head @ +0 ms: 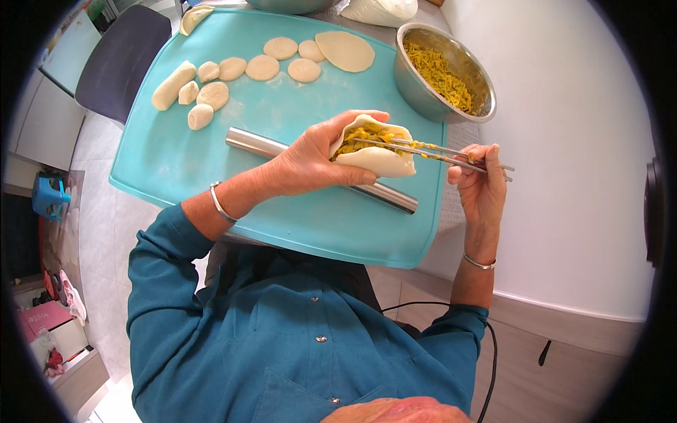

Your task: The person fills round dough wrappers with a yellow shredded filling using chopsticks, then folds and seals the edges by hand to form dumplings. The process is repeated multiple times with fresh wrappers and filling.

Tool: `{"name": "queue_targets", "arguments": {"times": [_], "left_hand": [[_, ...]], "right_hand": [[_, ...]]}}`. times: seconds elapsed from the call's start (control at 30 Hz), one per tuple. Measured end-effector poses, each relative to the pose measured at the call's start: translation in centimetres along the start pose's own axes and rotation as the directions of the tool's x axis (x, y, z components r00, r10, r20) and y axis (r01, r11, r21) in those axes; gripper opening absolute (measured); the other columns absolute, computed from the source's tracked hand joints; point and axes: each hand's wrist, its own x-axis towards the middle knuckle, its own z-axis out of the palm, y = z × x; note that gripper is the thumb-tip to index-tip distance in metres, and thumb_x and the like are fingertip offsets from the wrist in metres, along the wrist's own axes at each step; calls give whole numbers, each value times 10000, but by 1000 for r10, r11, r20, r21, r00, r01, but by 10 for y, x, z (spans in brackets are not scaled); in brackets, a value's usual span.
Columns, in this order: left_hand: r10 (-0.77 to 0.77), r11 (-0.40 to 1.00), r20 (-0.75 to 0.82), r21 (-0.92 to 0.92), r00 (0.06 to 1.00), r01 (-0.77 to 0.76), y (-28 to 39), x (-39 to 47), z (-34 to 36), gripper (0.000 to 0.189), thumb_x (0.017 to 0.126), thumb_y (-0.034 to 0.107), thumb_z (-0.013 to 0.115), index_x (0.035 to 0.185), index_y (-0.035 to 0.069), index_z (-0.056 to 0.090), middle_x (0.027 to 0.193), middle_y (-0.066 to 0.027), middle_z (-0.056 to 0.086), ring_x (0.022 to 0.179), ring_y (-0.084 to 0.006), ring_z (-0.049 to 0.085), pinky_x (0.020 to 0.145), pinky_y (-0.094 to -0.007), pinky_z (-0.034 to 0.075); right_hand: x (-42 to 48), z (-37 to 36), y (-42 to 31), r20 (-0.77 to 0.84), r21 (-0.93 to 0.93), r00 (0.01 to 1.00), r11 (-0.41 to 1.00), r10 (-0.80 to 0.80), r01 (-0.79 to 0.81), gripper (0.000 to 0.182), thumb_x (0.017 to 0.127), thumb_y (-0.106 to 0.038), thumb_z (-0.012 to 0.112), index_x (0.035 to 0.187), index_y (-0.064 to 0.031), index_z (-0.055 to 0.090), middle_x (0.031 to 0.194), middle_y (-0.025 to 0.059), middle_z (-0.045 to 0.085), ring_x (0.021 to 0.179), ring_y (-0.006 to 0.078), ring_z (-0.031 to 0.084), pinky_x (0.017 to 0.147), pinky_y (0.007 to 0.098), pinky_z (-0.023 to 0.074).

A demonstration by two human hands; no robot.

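Observation:
My left hand cups a folded dough wrapper above the mat, its thumb along the near side. Shredded yellow-green filling fills the wrapper, which gapes toward the right. In my right hand is a pair of metal chopsticks. Their tips rest in the filling, and bits of it cling along the shafts. Beneath my left hand a metal rolling pin lies slantwise on the turquoise mat, its middle hidden by the hand and wrapper.
A steel bowl of the same filling stands at the mat's right back corner. Several dough pieces, a rolled wrapper and a dough log lie across the back. One folded dumpling sits at the far left corner. A white wall rises at the right.

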Motion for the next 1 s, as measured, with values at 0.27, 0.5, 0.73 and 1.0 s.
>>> {"name": "queue_targets", "arguments": {"times": [0.27, 0.5, 0.73, 1.0], "left_hand": [[-27, 999, -10, -39, 1000, 27, -2, 1, 0, 797, 791, 163, 833, 1458, 78, 405, 1284, -102, 589, 1154, -181, 584, 1018, -299, 494], [-31, 999, -31, -10, 999, 31, -3, 0, 0, 802, 790, 158, 832, 1462, 84, 401, 1268, -97, 593, 1142, -173, 585, 1009, -298, 501], [-60, 997, -46, -43, 997, 59, -4, 1, 0, 778, 798, 149, 823, 1451, 67, 407, 1247, -89, 602, 1123, -159, 591, 985, -285, 507], [-37, 999, -61, -33, 997, 35, 0, 3, -2, 746, 802, 115, 812, 1437, 60, 424, 1232, -81, 607, 1104, -147, 597, 985, -292, 496]], "right_hand": [[-1, -2, 6, -12, 7, 999, 1000, -29, 30, 386, 1075, -287, 378, 896, 6, 554, 895, 196, 645, 729, 298, 726, 610, 359, 634], [1, -3, 11, -56, 117, 998, 993, 2, 5, 376, 1074, -296, 386, 890, -20, 564, 883, 166, 639, 724, 273, 720, 587, 340, 620], [5, -2, 10, -138, 243, 989, 970, 60, -25, 365, 1059, -314, 438, 865, -35, 572, 882, 119, 635, 712, 230, 694, 593, 307, 606], [24, -10, -13, -146, 316, 989, 948, 12, 35, 309, 1033, -278, 513, 870, -24, 574, 882, 105, 639, 753, 205, 693, 669, 265, 632]]}}
